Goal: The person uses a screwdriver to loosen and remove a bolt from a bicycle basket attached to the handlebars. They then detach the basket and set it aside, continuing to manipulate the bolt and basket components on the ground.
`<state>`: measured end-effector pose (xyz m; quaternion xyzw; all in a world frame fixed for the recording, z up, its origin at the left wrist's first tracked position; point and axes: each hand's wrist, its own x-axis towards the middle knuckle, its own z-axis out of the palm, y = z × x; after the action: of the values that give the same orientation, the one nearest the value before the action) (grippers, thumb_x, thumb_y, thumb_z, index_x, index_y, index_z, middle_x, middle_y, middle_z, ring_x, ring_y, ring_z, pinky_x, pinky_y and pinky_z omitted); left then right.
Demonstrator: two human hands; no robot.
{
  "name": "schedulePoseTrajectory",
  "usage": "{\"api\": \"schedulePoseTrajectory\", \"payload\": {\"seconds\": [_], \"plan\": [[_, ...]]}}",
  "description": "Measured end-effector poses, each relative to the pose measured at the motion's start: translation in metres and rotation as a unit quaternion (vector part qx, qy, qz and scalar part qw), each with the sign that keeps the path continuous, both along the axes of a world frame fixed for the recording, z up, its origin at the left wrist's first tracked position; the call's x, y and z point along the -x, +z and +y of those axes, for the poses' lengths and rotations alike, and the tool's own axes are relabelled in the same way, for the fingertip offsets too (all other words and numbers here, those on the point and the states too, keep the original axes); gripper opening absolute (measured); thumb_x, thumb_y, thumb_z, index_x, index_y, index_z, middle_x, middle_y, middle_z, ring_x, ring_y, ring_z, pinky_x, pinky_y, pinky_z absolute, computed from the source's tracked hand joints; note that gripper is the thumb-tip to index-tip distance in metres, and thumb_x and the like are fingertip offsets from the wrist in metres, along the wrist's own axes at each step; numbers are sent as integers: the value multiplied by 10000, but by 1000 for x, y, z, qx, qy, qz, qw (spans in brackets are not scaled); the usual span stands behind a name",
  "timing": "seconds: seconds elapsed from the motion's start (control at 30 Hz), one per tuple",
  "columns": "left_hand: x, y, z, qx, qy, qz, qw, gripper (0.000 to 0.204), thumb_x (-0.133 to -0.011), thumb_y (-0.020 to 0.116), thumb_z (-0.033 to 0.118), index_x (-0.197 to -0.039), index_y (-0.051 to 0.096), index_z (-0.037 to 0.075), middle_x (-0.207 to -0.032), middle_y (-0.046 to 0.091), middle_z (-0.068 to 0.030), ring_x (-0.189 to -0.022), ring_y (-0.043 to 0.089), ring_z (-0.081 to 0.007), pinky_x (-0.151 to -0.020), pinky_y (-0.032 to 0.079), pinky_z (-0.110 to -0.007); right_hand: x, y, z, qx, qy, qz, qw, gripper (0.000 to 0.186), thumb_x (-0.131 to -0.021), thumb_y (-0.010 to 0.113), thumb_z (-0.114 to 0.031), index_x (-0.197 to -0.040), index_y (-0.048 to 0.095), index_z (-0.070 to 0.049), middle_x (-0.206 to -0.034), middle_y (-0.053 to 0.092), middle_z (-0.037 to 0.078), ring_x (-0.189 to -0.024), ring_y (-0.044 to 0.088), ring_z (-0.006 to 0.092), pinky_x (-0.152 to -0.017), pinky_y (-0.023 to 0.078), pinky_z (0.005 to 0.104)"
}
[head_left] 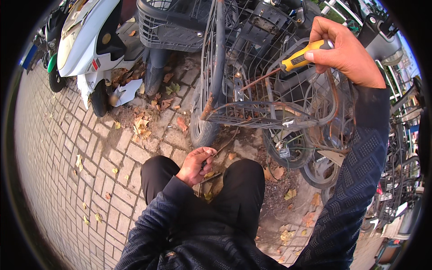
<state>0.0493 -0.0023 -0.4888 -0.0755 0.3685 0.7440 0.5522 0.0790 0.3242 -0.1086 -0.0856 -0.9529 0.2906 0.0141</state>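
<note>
My right hand (pixel 348 53) is wrapped round the yellow-and-black handle of a screwdriver (pixel 300 57). Its long, rusty-looking shaft slants down and left into a wire basket (pixel 256 108). The tip comes close to a metal bracket (pixel 238 86) inside the basket; whether it touches is too small to tell. Rust marks the basket's frame. Above my knees, my left hand (pixel 196 166) is closed with its fingertips pinched together. Something small and dark shows between its fingers, and a thin wire-like line runs from near them toward the basket; I cannot make out what is held.
Just behind the basket's left corner stands a tyre (pixel 202 123). A white scooter (pixel 90 49) is parked at the far left, beside a second dark basket (pixel 173 27). More bicycle wheels (pixel 288 141) crowd the right. Dry leaves (pixel 141 128) lie on the brick paving (pixel 94 157).
</note>
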Motion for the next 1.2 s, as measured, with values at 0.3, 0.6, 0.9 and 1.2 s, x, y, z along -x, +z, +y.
{"api": "schedulePoseTrajectory", "payload": {"seconds": [0.3,0.6,0.9,1.2], "plan": [[10,4,23,-24,8,9,1000,188,-1063,580,178,-1044,646,3,-743,568,-25,-509,452,-103,-420,317,-225,-4,-3,7,17,-28,16,999,270,-855,764,-175,-910,540,-37,-799,633,59,-593,641,100,-518,516,247],[36,26,60,-78,12,37,996,144,-1041,605,140,-1014,665,11,-712,571,-15,-486,440,-93,-407,295,-230,11,-14,-1,55,-13,76,996,260,-896,752,-189,-1035,584,-46,-853,628,25,-738,644,94,-685,542,253],[83,7,121,-245,8,-48,968,213,-1087,425,219,-1193,600,160,-920,628,2,-679,553,-132,-486,387,-257,29,-10,-3,-95,-53,45,993,444,-1053,548,-448,-838,575,-60,-683,529,-8,-549,518,72,-492,436,253],[92,-38,158,-364,58,-193,909,263,-1051,597,272,-1288,585,159,-1235,699,-8,-909,682,-141,-715,575,-358,28,-11,0,-117,32,60,991,384,-1035,583,-349,-785,555,-59,-637,484,-19,-497,473,62,-460,392,249]]}}
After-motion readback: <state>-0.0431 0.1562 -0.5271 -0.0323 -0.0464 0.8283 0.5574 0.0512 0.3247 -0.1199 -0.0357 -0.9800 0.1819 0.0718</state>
